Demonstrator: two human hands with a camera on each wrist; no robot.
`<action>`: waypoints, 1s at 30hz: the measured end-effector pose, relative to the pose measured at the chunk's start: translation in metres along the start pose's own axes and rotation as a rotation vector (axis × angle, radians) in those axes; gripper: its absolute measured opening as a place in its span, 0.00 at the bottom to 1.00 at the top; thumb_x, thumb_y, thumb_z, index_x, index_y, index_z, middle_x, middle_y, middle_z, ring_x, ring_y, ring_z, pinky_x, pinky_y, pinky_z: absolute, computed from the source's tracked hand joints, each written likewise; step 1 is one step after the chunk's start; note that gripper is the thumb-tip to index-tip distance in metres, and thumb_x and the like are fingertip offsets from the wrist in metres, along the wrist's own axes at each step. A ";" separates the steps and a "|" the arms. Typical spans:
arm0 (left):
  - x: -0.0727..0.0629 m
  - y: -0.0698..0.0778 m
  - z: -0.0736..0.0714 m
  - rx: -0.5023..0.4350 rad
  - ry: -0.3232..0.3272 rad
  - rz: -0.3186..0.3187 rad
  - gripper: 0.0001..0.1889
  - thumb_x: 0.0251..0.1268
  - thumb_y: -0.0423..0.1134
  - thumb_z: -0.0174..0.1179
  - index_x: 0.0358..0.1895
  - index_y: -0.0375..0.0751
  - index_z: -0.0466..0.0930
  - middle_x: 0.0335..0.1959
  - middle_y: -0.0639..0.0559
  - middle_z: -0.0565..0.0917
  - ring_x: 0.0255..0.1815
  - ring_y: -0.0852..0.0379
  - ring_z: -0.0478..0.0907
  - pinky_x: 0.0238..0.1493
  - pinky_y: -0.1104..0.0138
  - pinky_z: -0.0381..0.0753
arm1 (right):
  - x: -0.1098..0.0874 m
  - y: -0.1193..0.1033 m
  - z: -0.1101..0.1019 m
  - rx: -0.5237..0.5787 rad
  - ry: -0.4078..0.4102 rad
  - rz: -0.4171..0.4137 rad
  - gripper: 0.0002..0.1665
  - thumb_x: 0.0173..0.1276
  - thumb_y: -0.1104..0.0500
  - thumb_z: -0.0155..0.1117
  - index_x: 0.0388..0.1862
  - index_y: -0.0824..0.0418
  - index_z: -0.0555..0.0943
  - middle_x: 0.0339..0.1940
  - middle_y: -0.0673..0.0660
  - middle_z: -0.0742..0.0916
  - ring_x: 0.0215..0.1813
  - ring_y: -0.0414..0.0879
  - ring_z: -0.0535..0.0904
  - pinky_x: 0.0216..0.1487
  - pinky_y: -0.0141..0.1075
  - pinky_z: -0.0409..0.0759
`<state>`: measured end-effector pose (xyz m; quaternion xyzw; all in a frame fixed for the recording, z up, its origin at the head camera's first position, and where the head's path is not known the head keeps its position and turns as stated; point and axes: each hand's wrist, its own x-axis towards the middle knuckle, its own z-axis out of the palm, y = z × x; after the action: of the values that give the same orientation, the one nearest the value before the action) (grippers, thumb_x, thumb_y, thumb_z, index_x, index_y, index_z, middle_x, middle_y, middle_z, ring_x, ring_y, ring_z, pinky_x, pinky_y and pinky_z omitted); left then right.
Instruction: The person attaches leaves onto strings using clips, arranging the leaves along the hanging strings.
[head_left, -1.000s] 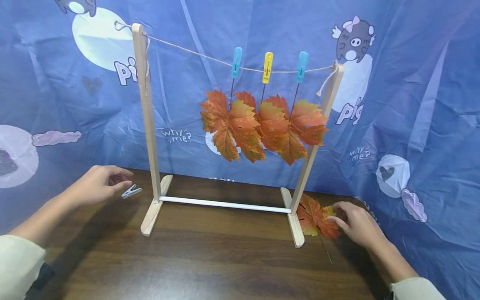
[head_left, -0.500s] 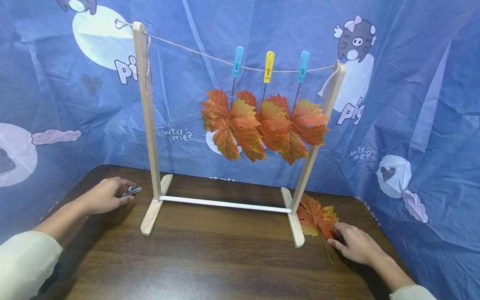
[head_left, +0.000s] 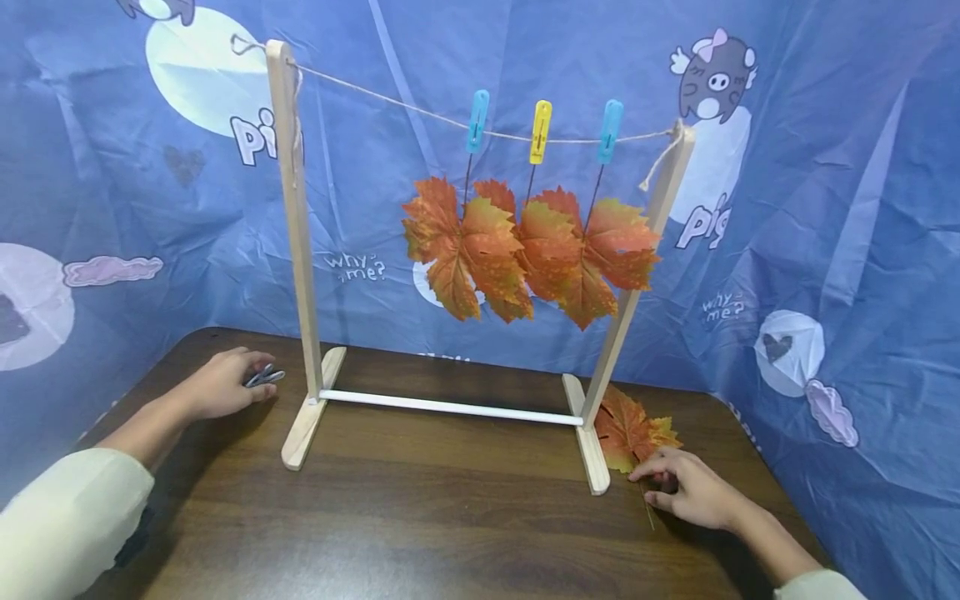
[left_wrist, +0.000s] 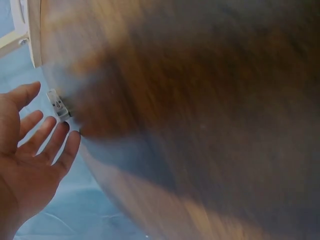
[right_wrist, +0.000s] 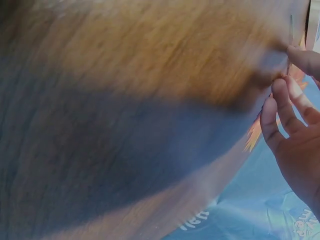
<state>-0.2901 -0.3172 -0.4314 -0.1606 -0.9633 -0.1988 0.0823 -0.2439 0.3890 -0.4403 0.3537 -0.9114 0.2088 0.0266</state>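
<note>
My left hand reaches over the table's left side, its thumb and fingers spread around a pale clothespin. In the left wrist view a gap shows between the thumb and the clothespin, which lies beyond the fingertips. My right hand is at the stem of an orange artificial leaf lying on the table. Thumb and fingers stand apart on either side of the stem. Three similar leaves hang from a string, clipped by two blue clothespins and a yellow clothespin.
A wooden frame with two posts holds the string. Its feet rest on the brown table, joined by a white rod. A blue printed cloth surrounds the table's back and sides.
My left hand has lowered and moved right to the loose clothespin. The right hand has come down from beside the loose leaf's blade to its stem.
</note>
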 end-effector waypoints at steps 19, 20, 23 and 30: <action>0.011 -0.006 0.005 -0.019 -0.015 -0.038 0.27 0.66 0.42 0.68 0.58 0.21 0.77 0.44 0.30 0.82 0.49 0.31 0.80 0.52 0.40 0.78 | 0.015 -0.007 -0.002 0.080 -0.146 0.054 0.10 0.68 0.56 0.72 0.32 0.45 0.79 0.32 0.45 0.75 0.36 0.40 0.70 0.35 0.33 0.68; 0.011 -0.006 0.005 -0.021 -0.018 -0.043 0.27 0.66 0.42 0.68 0.58 0.20 0.77 0.44 0.30 0.82 0.49 0.31 0.79 0.52 0.40 0.77 | 0.015 -0.007 -0.002 0.084 -0.153 0.050 0.09 0.69 0.56 0.70 0.32 0.46 0.78 0.34 0.46 0.75 0.38 0.40 0.70 0.37 0.33 0.69; 0.012 -0.005 0.005 -0.029 -0.029 -0.056 0.27 0.68 0.42 0.67 0.58 0.20 0.76 0.45 0.29 0.81 0.51 0.30 0.79 0.53 0.39 0.77 | 0.014 -0.007 -0.001 0.094 -0.173 0.036 0.09 0.72 0.57 0.67 0.33 0.48 0.77 0.39 0.50 0.75 0.42 0.41 0.71 0.40 0.35 0.69; 0.012 -0.003 0.004 -0.054 -0.030 -0.066 0.27 0.69 0.41 0.66 0.59 0.18 0.75 0.48 0.25 0.81 0.54 0.27 0.78 0.56 0.38 0.75 | 0.014 -0.009 -0.001 0.133 -0.183 0.021 0.09 0.70 0.59 0.70 0.34 0.49 0.77 0.40 0.52 0.74 0.41 0.42 0.71 0.38 0.35 0.71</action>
<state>-0.3026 -0.3145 -0.4332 -0.1339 -0.9635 -0.2247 0.0570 -0.2490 0.3746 -0.4337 0.3628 -0.8977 0.2359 -0.0825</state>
